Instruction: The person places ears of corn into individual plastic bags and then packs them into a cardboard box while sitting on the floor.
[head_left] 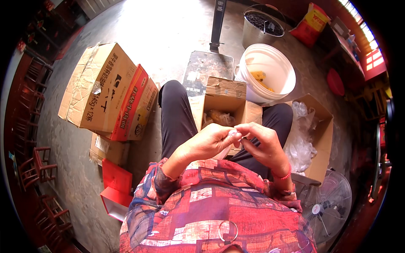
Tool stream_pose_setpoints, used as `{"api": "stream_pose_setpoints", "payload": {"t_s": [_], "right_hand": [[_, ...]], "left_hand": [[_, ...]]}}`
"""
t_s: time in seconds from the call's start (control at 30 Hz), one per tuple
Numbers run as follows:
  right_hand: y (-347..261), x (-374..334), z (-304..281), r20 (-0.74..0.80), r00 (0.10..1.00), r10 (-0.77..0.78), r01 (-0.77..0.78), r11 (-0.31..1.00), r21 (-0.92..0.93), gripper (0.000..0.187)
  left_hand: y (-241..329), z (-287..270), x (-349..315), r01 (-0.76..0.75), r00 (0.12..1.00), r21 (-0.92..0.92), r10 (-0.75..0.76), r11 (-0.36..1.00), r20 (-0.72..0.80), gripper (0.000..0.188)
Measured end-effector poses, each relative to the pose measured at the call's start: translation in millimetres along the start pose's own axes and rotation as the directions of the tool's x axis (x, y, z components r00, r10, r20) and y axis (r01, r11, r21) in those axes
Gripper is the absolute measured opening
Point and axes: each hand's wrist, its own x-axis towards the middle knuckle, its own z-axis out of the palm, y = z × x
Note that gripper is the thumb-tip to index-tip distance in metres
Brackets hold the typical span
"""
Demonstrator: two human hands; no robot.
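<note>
My left hand (211, 141) and my right hand (265, 145) meet in front of my lap, fingertips almost touching. Both are closed in a pinch on a thin clear plastic bag (223, 152), which shows only as a pale film below the fingers; the rest is hidden. Just beyond my hands, between my knees, stands an open cardboard box (225, 87). Inside it lie yellowish things in clear plastic (219, 117). To the right, another open carton (322, 145) is filled with crumpled clear plastic bags (300, 145).
A white bucket (287, 76) holds yellow corn cobs (259, 76). Behind it stand a metal pail (253, 38) of dark lumps and a platform scale (202, 69). Large cartons (99, 88) and a red box (116, 200) are at left. A fan (333, 202) sits at lower right.
</note>
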Motion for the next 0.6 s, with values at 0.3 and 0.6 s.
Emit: {"api": "stream_pose_setpoints", "payload": {"t_s": [0.3, 0.6], "right_hand": [[8.7, -1.4, 10.8, -0.124, 0.992, -0.03, 0.023, 0.998, -0.054, 0.007], [24.0, -7.8, 10.3, -0.19, 0.978, 0.088, -0.073, 0.993, 0.088, 0.008]], "left_hand": [[-3.2, -0.8, -3.0, 0.046, 0.995, -0.033, -0.048, 0.998, -0.085, 0.031], [1.0, -2.5, -7.5, 0.162, 0.949, -0.224, -0.214, 0.961, -0.233, 0.027]]}}
